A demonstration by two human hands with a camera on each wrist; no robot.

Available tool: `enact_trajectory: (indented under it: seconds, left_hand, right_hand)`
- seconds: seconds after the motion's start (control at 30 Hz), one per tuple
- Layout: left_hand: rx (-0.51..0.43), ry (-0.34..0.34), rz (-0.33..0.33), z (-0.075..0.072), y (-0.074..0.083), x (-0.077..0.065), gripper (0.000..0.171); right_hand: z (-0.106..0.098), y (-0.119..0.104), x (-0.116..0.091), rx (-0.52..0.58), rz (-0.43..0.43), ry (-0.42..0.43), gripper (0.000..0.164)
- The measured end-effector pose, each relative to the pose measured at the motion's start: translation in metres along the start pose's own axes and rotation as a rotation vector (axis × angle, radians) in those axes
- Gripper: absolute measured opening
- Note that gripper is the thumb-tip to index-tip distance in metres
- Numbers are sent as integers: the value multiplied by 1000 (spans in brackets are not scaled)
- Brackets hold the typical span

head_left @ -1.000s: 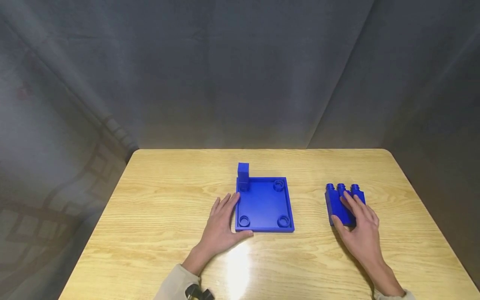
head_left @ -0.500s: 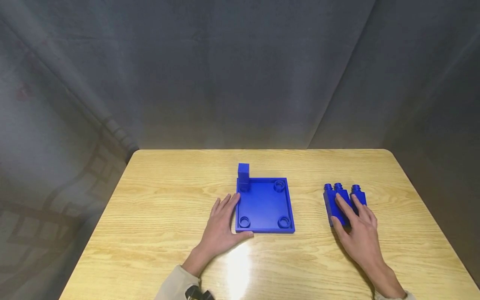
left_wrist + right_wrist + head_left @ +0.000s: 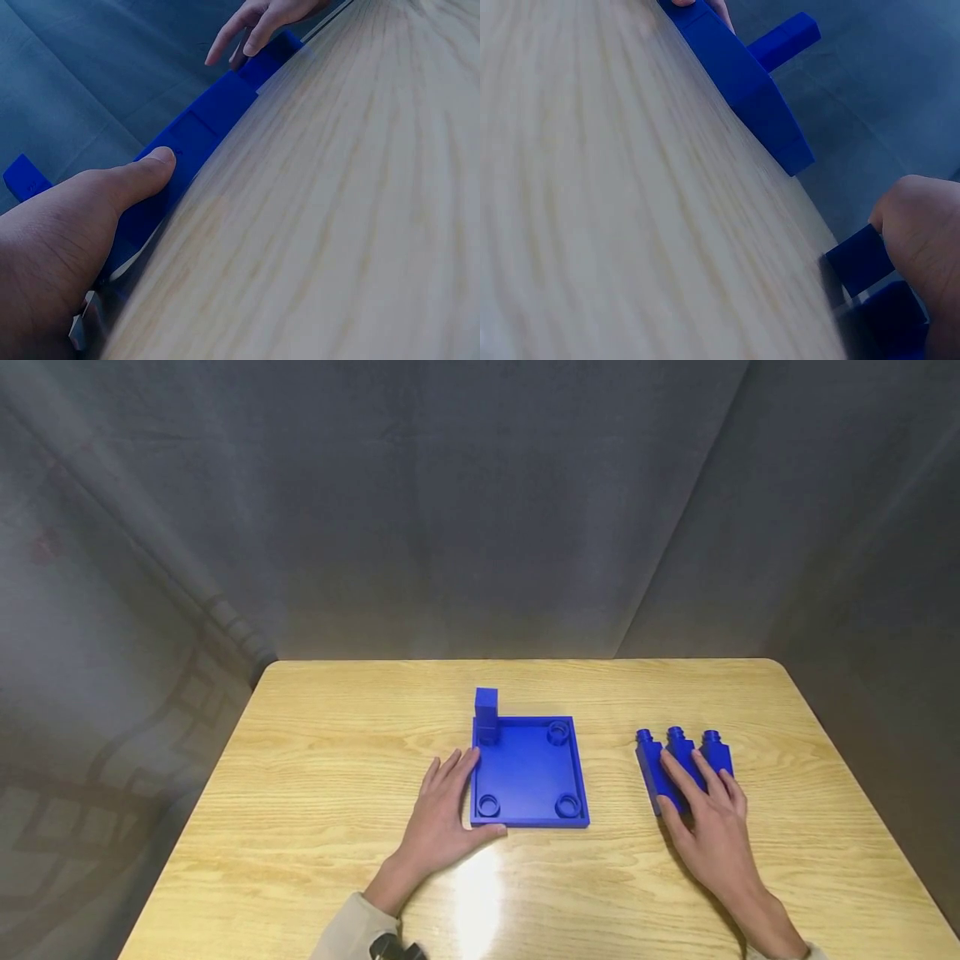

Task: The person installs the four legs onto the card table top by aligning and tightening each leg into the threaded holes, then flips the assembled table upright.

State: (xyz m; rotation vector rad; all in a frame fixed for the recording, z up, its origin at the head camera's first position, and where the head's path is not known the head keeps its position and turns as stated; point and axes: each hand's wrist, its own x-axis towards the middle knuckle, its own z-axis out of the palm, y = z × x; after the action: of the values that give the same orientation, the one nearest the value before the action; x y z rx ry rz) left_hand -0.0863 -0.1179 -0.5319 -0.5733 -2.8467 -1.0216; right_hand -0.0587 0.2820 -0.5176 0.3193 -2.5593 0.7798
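A square blue tabletop [image 3: 528,772] lies upside down on the table, round sockets at its corners. At its far left corner stands a blue square leg [image 3: 487,707]. My left hand [image 3: 435,822] rests at its near left corner, fingers straight along the left edge and thumb [image 3: 154,172] against the front edge. To the right, three blue legs with threaded ends lie side by side. My right hand [image 3: 712,839] pinches the leftmost leg [image 3: 647,762] between thumb and index finger. Its other fingers lie over the middle leg [image 3: 677,745] and the right leg [image 3: 717,755].
The wooden table [image 3: 337,735] has rounded far corners. Dark grey curtains [image 3: 450,510] hang behind it and on both sides. A bright glare spot shows on the wood in front of the tabletop. A black strap [image 3: 393,947] sits at my left sleeve.
My right hand has shifted slightly left, drawing the leftmost leg away from the middle one. The three legs, bunched together before, now lie fanned out. My left hand and the tabletop stay put.
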Motion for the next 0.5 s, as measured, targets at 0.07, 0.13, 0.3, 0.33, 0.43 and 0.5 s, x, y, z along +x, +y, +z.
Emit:
enact_trajectory:
  seconds: [0.07, 0.13, 0.3, 0.33, 0.43, 0.5]
  left_hand:
    - [1, 2, 4, 0, 0, 0, 122]
    - [2, 1, 4, 0, 0, 0, 122]
    - [3, 0, 2, 0, 0, 0, 121]
    - [2, 1, 2, 0, 0, 0, 121]
    - [0, 4, 1, 0, 0, 0, 121]
    - [0, 4, -1, 0, 0, 0, 121]
  right_hand:
    - [1, -1, 0, 20, 9, 28, 65]
    - [1, 0, 0, 37, 15, 58, 64]
    - [0, 2, 0, 23, 24, 70, 78]
    - [0, 3, 0, 14, 22, 63, 82]
    - [1, 5, 0, -6, 8, 49, 88]
    - [2, 6, 0, -13, -9, 51, 87]
